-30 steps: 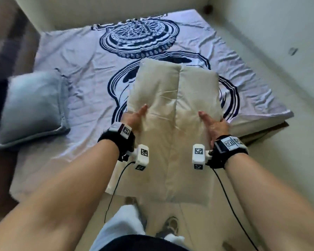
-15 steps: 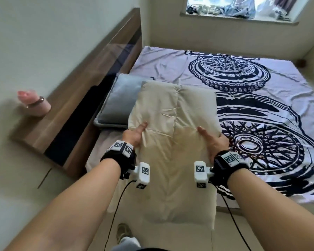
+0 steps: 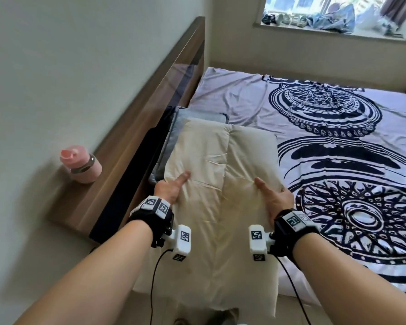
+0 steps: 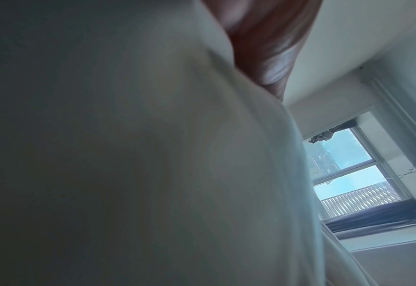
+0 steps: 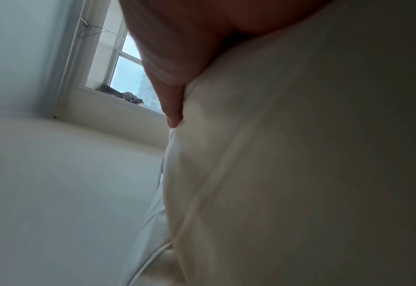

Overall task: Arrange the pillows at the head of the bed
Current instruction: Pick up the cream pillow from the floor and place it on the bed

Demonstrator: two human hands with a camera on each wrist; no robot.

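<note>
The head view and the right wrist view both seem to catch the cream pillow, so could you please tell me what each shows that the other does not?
Only the head view shows the bed, the grey pillow lying by the headboard, the pink bottle and the left hand holding the cream pillow. Only the right wrist view shows the underside of the right hand, a fingertip pressed into the fabric. Both show the cream pillow, the right hand and the window.
</note>
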